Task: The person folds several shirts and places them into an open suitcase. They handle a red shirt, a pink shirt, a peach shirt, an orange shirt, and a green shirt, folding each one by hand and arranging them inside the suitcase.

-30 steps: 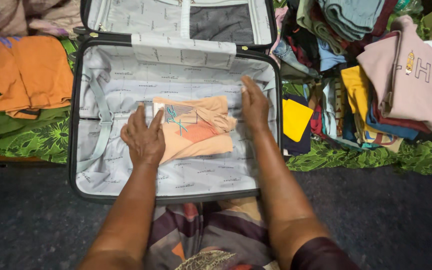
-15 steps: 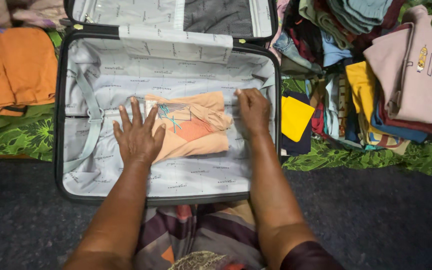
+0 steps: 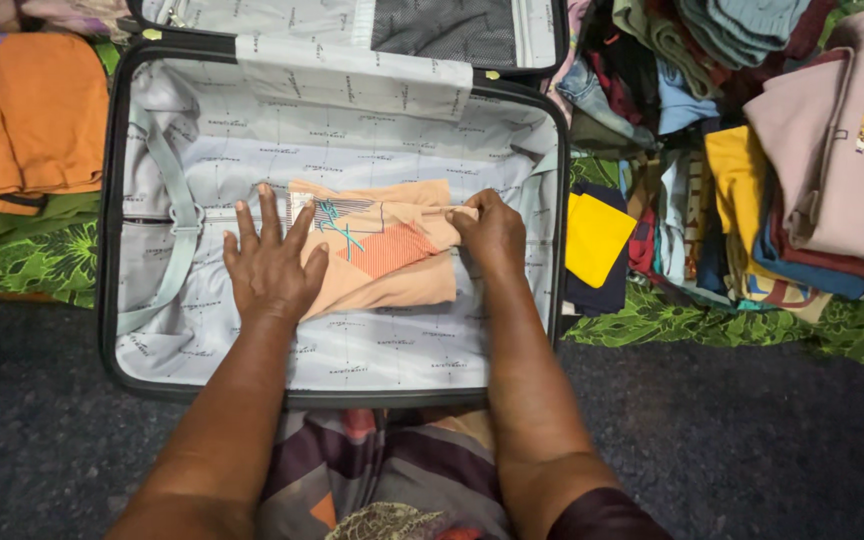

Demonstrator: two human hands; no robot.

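With the left hand (image 3: 270, 265) flat on the shirt (image 3: 382, 250), the right hand (image 3: 492, 232), gripping its edge, should pull it smooth inside the suitcase (image 3: 352, 130).

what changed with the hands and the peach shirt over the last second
The right hand came in from the suitcase lining onto the folded peach shirt's right edge, fingers curled on it. The left hand spread flat on its left edge. The shirt and open suitcase kept their places.
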